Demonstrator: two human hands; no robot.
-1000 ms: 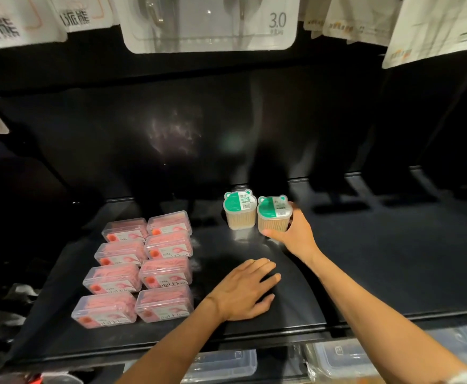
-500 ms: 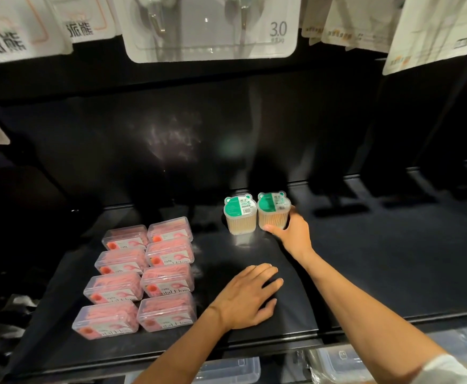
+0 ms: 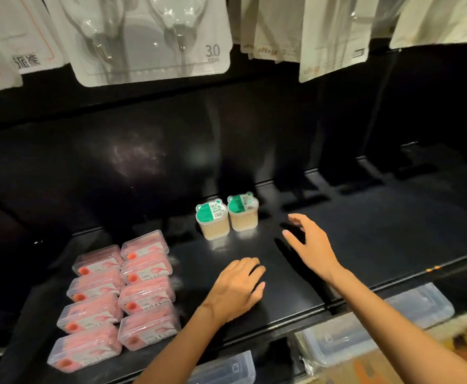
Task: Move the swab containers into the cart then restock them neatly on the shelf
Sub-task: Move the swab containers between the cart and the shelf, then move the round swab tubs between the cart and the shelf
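Swab containers (image 3: 227,216), two so far, upright and side by side at the back of the shelf (image 3: 365,245), right of the pink boxes (image 3: 118,295). Right hand (image 3: 308,242) just right of them, fingers spread, holding nothing; left hand (image 3: 236,291) flat in front, fingers relaxed. Restocking apparently barely begun; cart out of sight.

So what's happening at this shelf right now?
A person is stocking a dark store shelf. Two green-lidded swab containers stand side by side near the back. The right hand hangs open just right of them, touching neither. The left hand rests flat on the shelf in front. Pink boxes lie in two neat rows on the left, and packets hang above.
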